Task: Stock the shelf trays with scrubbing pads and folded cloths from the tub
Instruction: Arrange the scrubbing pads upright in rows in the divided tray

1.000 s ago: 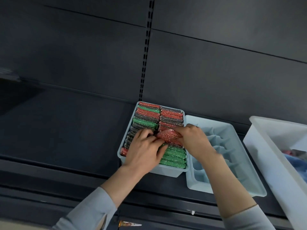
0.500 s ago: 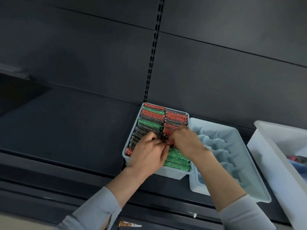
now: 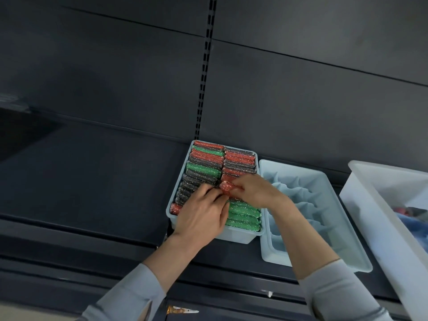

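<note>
1. Shelf (image 3: 92, 181), dark and deep, carries two pale blue trays side by side near its front edge; the white tub (image 3: 382, 216) stands at the right end, with blue cloth just visible inside it.
2. Divided tray (image 3: 342, 228), between the tub and the full tray, holds nothing yet, so the folded cloths are not yet stocked.
3. Pad tray (image 3: 236, 236) is packed with two rows of red, green and grey scrubbing pads on edge.
4. Left hand (image 3: 201, 214) has fingers curled onto the red pad from the left side; it looks to be pressing neighbouring pads apart.
5. Right hand (image 3: 257, 193) pinches the same pad from the right.
6. Red pad (image 3: 228, 188), a second ago lying flatter and higher above the right row, now sits bunched and lower, at the gap in the middle of that row. Likely it is the last pad to wedge in; cloths probably come next.
</note>
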Demonstrator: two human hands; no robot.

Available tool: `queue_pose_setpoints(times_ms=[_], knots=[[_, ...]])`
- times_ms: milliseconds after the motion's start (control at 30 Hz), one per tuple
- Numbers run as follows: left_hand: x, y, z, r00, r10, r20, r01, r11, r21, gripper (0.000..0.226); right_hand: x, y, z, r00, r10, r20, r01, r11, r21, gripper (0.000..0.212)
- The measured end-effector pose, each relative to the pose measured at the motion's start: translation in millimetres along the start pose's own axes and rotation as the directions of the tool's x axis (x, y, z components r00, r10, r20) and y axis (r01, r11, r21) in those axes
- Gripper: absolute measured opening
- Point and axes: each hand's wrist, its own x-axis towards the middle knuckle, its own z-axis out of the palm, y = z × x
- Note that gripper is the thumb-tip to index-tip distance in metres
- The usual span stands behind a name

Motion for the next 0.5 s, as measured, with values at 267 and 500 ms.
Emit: queue_pose_setpoints(times_ms=[267, 500], knots=[[0.8, 0.4, -1.5, 1.0, 0.016, -0.012, -0.017, 0.999, -0.03, 0.038, 17.9, -27.7, 10.5, 0.988, -0.026, -0.15, -0.053, 0.863, -0.502, 0.024], [0.7, 0.4, -0.9, 0.999, -0.008, 0.037, 0.009, 1.0, -0.015, 0.045, -5.1, 4.7, -25.7, 0.999, 0.003, 0.034, -0.006, 0.996, 0.093, 0.015]])
